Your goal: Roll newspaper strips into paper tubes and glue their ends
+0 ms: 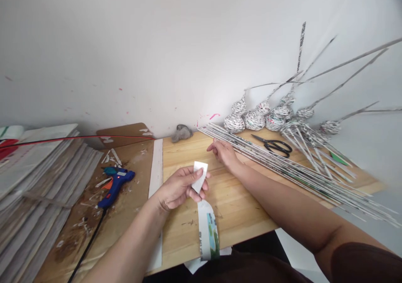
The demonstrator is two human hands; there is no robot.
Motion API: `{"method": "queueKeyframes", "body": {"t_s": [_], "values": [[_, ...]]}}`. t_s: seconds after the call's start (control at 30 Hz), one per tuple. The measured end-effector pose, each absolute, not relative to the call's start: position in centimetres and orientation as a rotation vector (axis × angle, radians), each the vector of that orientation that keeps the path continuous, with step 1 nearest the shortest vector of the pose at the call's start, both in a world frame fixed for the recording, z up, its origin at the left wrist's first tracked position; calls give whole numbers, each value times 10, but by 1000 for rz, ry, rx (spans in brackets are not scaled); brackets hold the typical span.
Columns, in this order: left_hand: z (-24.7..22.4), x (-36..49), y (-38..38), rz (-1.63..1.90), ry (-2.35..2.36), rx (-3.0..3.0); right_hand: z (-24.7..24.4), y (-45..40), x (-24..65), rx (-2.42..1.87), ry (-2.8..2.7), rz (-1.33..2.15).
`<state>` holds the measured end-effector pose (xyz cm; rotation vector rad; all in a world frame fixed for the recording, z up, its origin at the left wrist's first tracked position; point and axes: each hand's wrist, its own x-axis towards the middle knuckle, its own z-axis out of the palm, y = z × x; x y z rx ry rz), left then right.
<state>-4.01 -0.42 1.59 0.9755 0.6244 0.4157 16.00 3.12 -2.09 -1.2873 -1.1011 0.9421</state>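
Observation:
My left hand point(185, 185) is closed, pinching the folded white end of a paper strip point(207, 228) between thumb and fingers. The strip's long tail, printed with blue and green on one side, hangs down toward the table's front edge. Farther back and to the right, my right hand point(224, 154) hovers over the wood with its fingers loosely stretched out and nothing seen in them. Just beyond it lies a bundle of rolled newspaper sticks point(266, 161), running from the wall down to the right. Whether the right hand touches the sticks I cannot tell.
Black-handled scissors point(274, 144) lie behind the sticks. Several gourd-shaped woven paper pieces point(254, 118) line the wall, long stems sticking out. At left are a blue glue gun point(116, 186) with a cord, stacked newspapers point(53, 186) and stained cardboard point(138, 174). A grey lump point(182, 133) sits by the wall.

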Motion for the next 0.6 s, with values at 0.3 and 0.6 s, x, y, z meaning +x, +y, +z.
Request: {"method": "queueKeyframes", "body": {"t_s": [0.3, 0.6], "values": [[31, -39, -27, -18, 306, 1143, -7, 14, 149, -1381, -1270, 1297], [22, -36, -27, -173, 163, 1178, -4, 14, 147, -1008, -1345, 1059]]}}
